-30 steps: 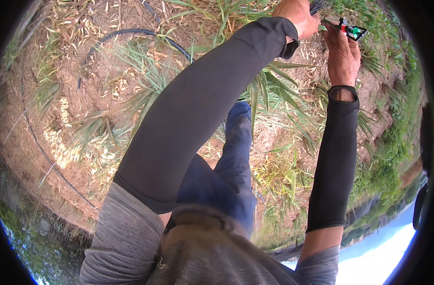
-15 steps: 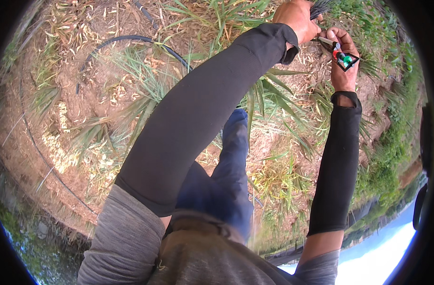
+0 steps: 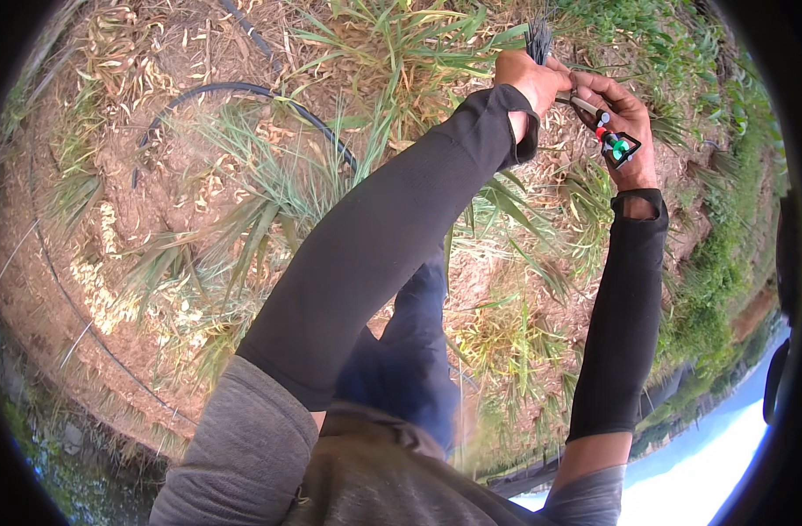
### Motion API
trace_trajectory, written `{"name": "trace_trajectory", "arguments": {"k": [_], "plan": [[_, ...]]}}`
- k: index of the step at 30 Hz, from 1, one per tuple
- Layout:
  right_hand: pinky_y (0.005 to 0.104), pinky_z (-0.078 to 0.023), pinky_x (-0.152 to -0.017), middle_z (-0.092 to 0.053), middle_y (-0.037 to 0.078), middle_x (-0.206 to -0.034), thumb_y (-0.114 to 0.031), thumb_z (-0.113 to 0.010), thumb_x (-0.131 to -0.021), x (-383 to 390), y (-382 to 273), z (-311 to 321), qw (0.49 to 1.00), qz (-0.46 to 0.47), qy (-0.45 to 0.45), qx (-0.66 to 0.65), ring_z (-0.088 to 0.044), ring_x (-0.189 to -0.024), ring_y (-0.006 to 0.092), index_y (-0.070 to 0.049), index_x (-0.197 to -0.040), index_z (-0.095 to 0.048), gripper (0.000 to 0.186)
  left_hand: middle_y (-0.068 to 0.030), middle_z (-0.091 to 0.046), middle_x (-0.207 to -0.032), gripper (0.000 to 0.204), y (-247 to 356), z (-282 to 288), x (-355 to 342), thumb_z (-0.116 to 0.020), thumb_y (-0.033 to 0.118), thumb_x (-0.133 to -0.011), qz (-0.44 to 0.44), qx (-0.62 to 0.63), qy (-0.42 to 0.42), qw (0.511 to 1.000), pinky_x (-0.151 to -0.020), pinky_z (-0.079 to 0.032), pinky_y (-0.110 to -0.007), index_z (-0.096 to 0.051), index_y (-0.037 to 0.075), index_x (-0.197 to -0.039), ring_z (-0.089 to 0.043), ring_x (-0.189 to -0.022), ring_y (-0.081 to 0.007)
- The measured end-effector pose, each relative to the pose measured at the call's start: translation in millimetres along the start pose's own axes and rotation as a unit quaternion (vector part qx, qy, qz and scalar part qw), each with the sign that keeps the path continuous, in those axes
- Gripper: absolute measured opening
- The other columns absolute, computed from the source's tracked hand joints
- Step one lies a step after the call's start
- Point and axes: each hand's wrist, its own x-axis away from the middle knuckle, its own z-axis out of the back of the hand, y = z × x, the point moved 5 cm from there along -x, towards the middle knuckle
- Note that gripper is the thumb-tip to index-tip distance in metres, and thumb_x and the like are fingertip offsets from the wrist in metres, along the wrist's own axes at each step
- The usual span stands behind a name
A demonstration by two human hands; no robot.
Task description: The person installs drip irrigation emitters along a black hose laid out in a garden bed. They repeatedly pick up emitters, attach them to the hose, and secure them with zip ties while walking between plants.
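Leaf blades (image 3: 538, 39), a dark narrow tuft, stick up from the left hand (image 3: 528, 79), whose fingers are curled shut around their base at the top of the view. They look light, thin and floppy, likely to slip or tear if gripped loosely, so bunching them low down seems soundest. Just beside it the right hand (image 3: 624, 131) is wrapped around a small cutting tool (image 3: 607, 131) with a red and green handle, its metal end pointing at the tuft. Below lie grass clumps (image 3: 269, 188), dry soil and a black hose (image 3: 243, 89).
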Motion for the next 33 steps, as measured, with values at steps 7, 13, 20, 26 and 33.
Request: {"name": "trace_trajectory", "arguments": {"k": [7, 13, 20, 26, 33], "plan": [[0.0206, -0.043, -0.065, -0.066, 0.006, -0.100, -0.013, -0.069, -0.084, -12, 2, -1, 0.998, -0.067, -0.005, 0.006, -0.057, -0.080, 0.0083, -0.001, -0.115, -0.058, 0.035, -0.0067, -0.064, -0.072, 0.011, 21, 4, 10, -0.071, 0.006, -0.075, 0.019, -0.072, -0.036, 0.997, -0.047, -0.035, -0.027, -0.067, 0.000, -0.084, -0.052, -0.058, -0.0118], [0.0182, -0.039, -0.056, -0.066, 0.001, -0.090, -0.015, -0.070, -0.083, -13, 7, 6, 0.995, -0.084, -0.019, 0.058, -0.052, -0.065, 0.0041, -0.001, -0.103, -0.064, 0.024, -0.0109, -0.068, -0.075, 0.016, 23, 5, 20, -0.073, 0.010, -0.077, -0.007, -0.016, -0.066, 0.998, -0.046, -0.036, -0.025, -0.067, -0.002, -0.086, -0.053, -0.055, -0.0112], [0.0199, -0.046, -0.064, -0.065, 0.004, -0.087, -0.013, -0.065, -0.088, -5, 8, 10, 0.998, -0.043, 0.017, 0.052, -0.059, -0.072, 0.0081, 0.004, -0.101, -0.060, 0.021, -0.0102, -0.066, -0.065, 0.007, 12, 1, 9, -0.074, -0.002, -0.068, -0.074, -0.026, -0.013, 0.997, -0.047, -0.046, -0.029, -0.067, -0.002, -0.069, -0.060, -0.053, -0.0160], [0.0222, -0.049, -0.070, -0.065, 0.008, -0.091, -0.011, -0.059, -0.091, 6, 3, 7, 0.998, -0.008, 0.056, 0.024, -0.061, -0.078, 0.0113, 0.006, -0.104, -0.058, 0.022, -0.0102, -0.067, -0.067, 0.007, 2, -3, 6, -0.073, -0.005, -0.067, -0.012, 0.039, 0.020, 0.999, -0.049, -0.047, -0.029, -0.068, -0.001, -0.068, -0.062, -0.056, -0.0155], [0.0254, -0.046, -0.081, -0.067, 0.005, -0.093, -0.004, -0.062, -0.087, -10, -15, 14, 0.978, 0.113, -0.099, 0.148, -0.061, -0.095, 0.0131, 0.000, -0.089, -0.064, 0.005, -0.0104, -0.067, -0.068, 0.010, 1, -8, -7, -0.077, -0.004, -0.065, -0.010, -0.014, -0.019, 1.000, -0.049, -0.046, -0.029, -0.068, -0.002, -0.070, -0.061, -0.059, -0.0150]]}}
